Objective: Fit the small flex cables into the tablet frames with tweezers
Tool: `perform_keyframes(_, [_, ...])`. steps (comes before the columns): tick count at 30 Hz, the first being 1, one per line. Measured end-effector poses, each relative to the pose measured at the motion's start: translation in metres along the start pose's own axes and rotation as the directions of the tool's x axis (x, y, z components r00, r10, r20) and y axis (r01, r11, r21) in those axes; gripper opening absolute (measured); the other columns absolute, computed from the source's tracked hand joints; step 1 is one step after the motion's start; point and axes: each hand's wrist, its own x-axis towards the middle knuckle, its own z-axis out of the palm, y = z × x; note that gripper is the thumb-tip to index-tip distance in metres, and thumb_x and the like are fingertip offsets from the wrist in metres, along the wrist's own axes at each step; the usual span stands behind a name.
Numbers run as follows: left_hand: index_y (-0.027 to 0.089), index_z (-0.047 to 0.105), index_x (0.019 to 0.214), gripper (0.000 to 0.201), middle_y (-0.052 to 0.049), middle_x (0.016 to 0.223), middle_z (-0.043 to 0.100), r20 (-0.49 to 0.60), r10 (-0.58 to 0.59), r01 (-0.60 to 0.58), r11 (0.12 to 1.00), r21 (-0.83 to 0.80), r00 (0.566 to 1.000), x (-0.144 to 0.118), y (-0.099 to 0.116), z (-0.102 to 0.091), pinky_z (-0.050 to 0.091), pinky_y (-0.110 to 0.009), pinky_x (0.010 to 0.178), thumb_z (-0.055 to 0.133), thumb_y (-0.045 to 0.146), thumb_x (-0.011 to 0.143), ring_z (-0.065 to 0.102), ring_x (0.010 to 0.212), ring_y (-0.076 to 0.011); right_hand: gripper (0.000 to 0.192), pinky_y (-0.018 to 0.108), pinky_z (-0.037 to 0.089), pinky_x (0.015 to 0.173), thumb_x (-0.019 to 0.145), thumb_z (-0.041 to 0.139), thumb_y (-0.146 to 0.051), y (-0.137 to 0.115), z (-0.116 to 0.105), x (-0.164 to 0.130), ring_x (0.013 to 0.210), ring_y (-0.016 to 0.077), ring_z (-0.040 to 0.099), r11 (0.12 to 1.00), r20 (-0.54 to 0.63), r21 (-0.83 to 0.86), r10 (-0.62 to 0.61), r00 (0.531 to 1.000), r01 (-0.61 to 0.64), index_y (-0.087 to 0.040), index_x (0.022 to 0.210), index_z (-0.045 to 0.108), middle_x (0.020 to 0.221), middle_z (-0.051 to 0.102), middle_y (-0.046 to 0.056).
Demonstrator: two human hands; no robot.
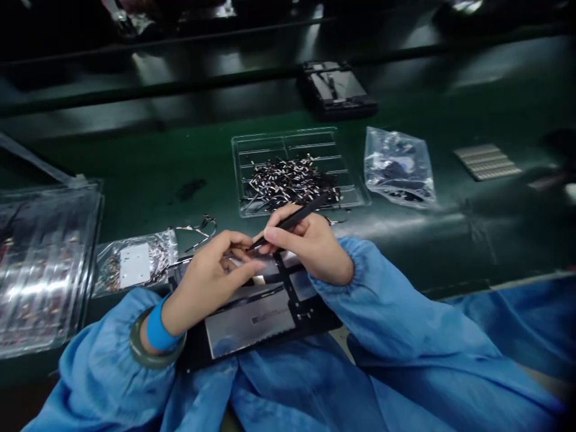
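Both hands meet over device [252,321] at bench edge [495,282]

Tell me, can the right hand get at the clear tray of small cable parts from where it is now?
Probably yes. The right hand sits just in front of the clear tray, and nothing lies between them. However, it is gripping black tweezers, so it would likely pick with those rather than with its fingers.

The right hand [310,243] pinches black tweezers [292,221] beside the left hand [211,279] over an opened device [256,312].
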Motion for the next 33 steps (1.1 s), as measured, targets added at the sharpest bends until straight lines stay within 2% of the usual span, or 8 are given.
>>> perform_keyframes(2, [0.019, 0.056, 0.080, 0.019, 0.003, 0.065, 0.061, -0.050, 0.008, -0.008, 1.000, -0.008, 0.999, -0.002, -0.001, 0.002, 0.045, -0.018, 0.045, 0.068, 0.032, 0.075, 0.056, 0.050, -0.0082, 0.030, 0.018, 0.052, 0.052, 0.066, 0.079, -0.039, 0.001, 0.005, 0.005, 0.056, 0.0093, 0.065, 0.998, 0.018, 0.038, 0.059, 0.998, -0.060, -0.018, 0.072, 0.058, 0.062, 0.066, -0.003])
perform_keyframes(5, [0.019, 0.052, 0.071, 0.019, 0.005, 0.058, 0.055, -0.111, 0.033, -0.035, 0.999, -0.020, 0.993, -0.003, -0.003, 0.003, 0.040, -0.017, 0.041, 0.067, 0.030, 0.076, 0.050, 0.045, -0.0065, 0.032, 0.017, 0.051, 0.050, 0.065, 0.079, -0.041, 0.003, 0.005, 0.009, 0.054, 0.0089, 0.065, 0.980, 0.022, 0.108, 0.165, 0.986, -0.167, -0.019, 0.071, 0.057, 0.062, 0.067, -0.003])
perform_keyframes(11, [0.019, 0.053, 0.072, 0.016, 0.006, 0.058, 0.055, -0.102, 0.020, -0.024, 0.999, -0.045, 0.995, -0.002, -0.004, 0.003, 0.039, -0.018, 0.043, 0.067, 0.026, 0.077, 0.049, 0.045, -0.0058, 0.034, 0.014, 0.051, 0.049, 0.060, 0.082, -0.040, 0.009, 0.005, 0.009, 0.052, 0.0078, 0.065, 0.919, 0.012, 0.249, 0.312, 0.950, -0.305, -0.018, 0.072, 0.058, 0.060, 0.069, -0.002])
perform_keyframes(18, [0.020, 0.052, 0.074, 0.016, 0.004, 0.062, 0.056, -0.074, 0.002, -0.002, 1.000, 0.013, 0.997, -0.004, -0.005, 0.003, 0.041, -0.020, 0.048, 0.063, 0.030, 0.079, 0.053, 0.052, -0.0083, 0.033, 0.012, 0.051, 0.050, 0.062, 0.080, -0.040, 0.011, 0.003, 0.009, 0.053, 0.0070, 0.065, 0.903, 0.057, 0.264, 0.336, 0.940, -0.339, -0.018, 0.073, 0.058, 0.062, 0.069, -0.003])
perform_keyframes(21, [0.020, 0.057, 0.088, 0.019, 0.003, 0.066, 0.055, -0.113, 0.011, 0.023, 0.955, 0.295, 0.993, -0.009, -0.010, -0.008, 0.041, -0.024, 0.052, 0.063, 0.035, 0.079, 0.054, 0.057, -0.0113, 0.033, 0.015, 0.051, 0.049, 0.063, 0.079, -0.041, 0.010, 0.001, 0.010, 0.053, 0.0077, 0.064, 0.944, -0.006, 0.188, 0.278, 0.960, -0.272, -0.018, 0.072, 0.057, 0.063, 0.069, -0.002])
perform_keyframes(24, [0.019, 0.058, 0.097, 0.026, 0.002, 0.068, 0.053, -0.235, 0.024, 0.115, 0.821, 0.559, 0.972, -0.019, -0.016, -0.028, 0.042, -0.027, 0.057, 0.059, 0.038, 0.080, 0.053, 0.060, -0.0139, 0.032, 0.019, 0.051, 0.049, 0.065, 0.078, -0.042, 0.012, 0.002, 0.013, 0.053, 0.0095, 0.063, 0.984, -0.060, 0.003, 0.175, 0.983, -0.175, -0.018, 0.072, 0.057, 0.061, 0.066, -0.002])
perform_keyframes(29, [0.020, 0.057, 0.096, 0.029, 0.001, 0.071, 0.055, -0.390, -0.032, 0.270, 0.773, 0.575, 0.920, -0.038, -0.030, -0.055, 0.045, -0.029, 0.061, 0.056, 0.044, 0.079, 0.055, 0.062, -0.0154, 0.020, 0.028, 0.051, 0.057, 0.072, 0.072, -0.036, 0.024, 0.006, 0.016, 0.058, 0.0128, 0.061, 0.918, -0.060, -0.393, 0.029, 0.998, -0.050, -0.020, 0.074, 0.060, 0.062, 0.061, -0.001])
perform_keyframes(33, [0.023, 0.058, 0.092, 0.029, 0.001, 0.070, 0.058, -0.487, -0.068, 0.352, 0.778, 0.521, 0.871, -0.048, -0.039, -0.065, 0.046, -0.031, 0.063, 0.058, 0.047, 0.077, 0.056, 0.063, -0.0170, 0.016, 0.030, 0.049, 0.060, 0.076, 0.066, -0.035, 0.030, 0.006, 0.017, 0.061, 0.0137, 0.059, 0.863, -0.031, -0.504, -0.003, 1.000, -0.014, -0.020, 0.075, 0.061, 0.066, 0.062, 0.000])
